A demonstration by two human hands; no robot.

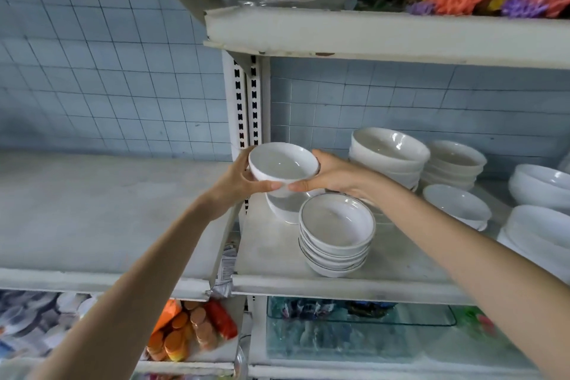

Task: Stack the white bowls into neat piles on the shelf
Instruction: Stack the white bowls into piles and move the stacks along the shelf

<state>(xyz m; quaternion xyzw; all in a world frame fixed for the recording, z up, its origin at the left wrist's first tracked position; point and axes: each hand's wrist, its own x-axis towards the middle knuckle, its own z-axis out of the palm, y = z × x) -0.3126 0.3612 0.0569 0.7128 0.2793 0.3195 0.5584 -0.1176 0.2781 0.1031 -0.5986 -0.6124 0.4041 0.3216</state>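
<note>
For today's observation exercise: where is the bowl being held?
In the head view, centre, the held bowl sits between left hand and right hand, above a lower bowl on the shelf.

You've got one white bowl point(283, 165) upright, gripped between your left hand point(237, 182) and right hand point(336, 174), thumbs under its base, over the left end of the shelf point(271, 259). Right below it a deep bowl point(282, 208) stands upright on the shelf. The front stack point(336, 234), shallow bowls with thin dark rim lines, is nested slightly unevenly near the front edge. The tall stack point(389, 153) sits at the back edge, the shorter stack point(455, 163) just right of it, and the low stack point(456, 205) in front. More wide bowls point(543, 183) are piled at the right end, partly cut off.
</note>
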